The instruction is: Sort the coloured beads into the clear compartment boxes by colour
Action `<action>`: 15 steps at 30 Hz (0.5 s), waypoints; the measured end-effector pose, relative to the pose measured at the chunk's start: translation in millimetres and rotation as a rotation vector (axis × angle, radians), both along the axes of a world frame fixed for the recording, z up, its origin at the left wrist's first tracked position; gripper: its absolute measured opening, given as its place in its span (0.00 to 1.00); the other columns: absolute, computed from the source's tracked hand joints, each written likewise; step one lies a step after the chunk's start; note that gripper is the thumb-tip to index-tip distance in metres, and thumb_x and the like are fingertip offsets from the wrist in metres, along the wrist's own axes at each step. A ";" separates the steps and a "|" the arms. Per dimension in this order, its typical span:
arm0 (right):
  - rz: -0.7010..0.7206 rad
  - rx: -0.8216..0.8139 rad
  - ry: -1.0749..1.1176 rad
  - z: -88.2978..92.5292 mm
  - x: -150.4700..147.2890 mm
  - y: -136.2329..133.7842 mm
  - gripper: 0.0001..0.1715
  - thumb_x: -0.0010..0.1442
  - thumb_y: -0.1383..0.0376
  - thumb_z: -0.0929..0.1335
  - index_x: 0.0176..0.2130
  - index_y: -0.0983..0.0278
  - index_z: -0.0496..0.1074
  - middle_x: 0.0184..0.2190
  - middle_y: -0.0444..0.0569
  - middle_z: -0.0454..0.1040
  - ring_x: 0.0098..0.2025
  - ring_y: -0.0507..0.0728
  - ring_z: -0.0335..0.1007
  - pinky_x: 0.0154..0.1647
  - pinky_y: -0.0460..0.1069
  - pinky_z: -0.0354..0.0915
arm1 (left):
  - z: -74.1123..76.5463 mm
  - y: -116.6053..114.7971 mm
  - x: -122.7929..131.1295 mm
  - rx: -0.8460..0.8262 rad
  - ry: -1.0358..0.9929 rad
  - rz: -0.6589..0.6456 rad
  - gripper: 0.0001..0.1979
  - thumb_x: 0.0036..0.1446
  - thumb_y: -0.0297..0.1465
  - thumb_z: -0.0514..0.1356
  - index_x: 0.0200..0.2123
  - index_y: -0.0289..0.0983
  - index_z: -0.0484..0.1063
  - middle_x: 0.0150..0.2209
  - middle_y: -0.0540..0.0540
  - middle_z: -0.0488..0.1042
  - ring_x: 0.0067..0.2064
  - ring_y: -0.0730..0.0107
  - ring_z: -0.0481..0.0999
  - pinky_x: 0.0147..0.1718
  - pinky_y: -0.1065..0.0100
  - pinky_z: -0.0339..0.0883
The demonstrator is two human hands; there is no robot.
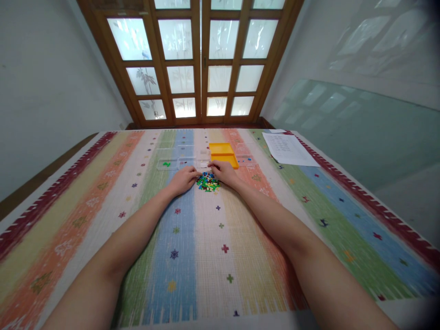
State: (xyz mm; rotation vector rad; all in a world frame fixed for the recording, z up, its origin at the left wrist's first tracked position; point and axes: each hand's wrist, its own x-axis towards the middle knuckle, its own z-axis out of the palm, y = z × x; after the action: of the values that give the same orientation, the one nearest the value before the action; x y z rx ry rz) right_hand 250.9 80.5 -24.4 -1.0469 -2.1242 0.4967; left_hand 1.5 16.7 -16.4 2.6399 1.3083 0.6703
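Observation:
A pile of small mixed bricks (208,184), green, blue, yellow, white and dark red, lies on the striped tablecloth. At its left edge my left hand (184,179) rests with the fingers curled together and the tips touching the bricks. My right hand (224,173) is above the pile's upper right side, in front of the yellow box. Its thumb and fingers are pinched over the near edge of a clear plastic box (203,163). Whatever either hand holds is too small to make out.
The yellow box (222,148) stands open behind my right hand. Another clear box on the left holds green bricks (167,164); one on the right holds a few blue bricks (249,159). Printed paper sheets (290,149) lie at the far right of the tablecloth (209,256).

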 end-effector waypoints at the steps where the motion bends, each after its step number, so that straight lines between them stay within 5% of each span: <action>1: 0.002 0.000 -0.001 -0.2 0.0 0.1 0.15 0.66 0.71 0.67 0.46 0.59 0.82 0.41 0.46 0.84 0.42 0.58 0.79 0.46 0.50 0.69 | -0.1 0.0 0.0 0.002 0.005 0.005 0.16 0.69 0.31 0.56 0.55 0.43 0.80 0.46 0.42 0.75 0.50 0.57 0.74 0.50 0.59 0.68; 15: 0.022 0.013 0.010 -3.9 0.7 1.8 0.15 0.66 0.71 0.67 0.45 0.60 0.82 0.40 0.46 0.84 0.40 0.58 0.78 0.44 0.49 0.69 | 2.1 -1.1 -1.3 -0.035 -0.016 -0.018 0.15 0.69 0.32 0.58 0.53 0.44 0.81 0.46 0.43 0.76 0.50 0.58 0.75 0.50 0.60 0.69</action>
State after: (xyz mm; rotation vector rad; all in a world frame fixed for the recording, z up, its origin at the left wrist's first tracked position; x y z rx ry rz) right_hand 251.6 82.2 -28.3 -1.0128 -2.1297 0.4971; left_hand 0.1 15.6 -14.3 2.6105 1.2782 0.6578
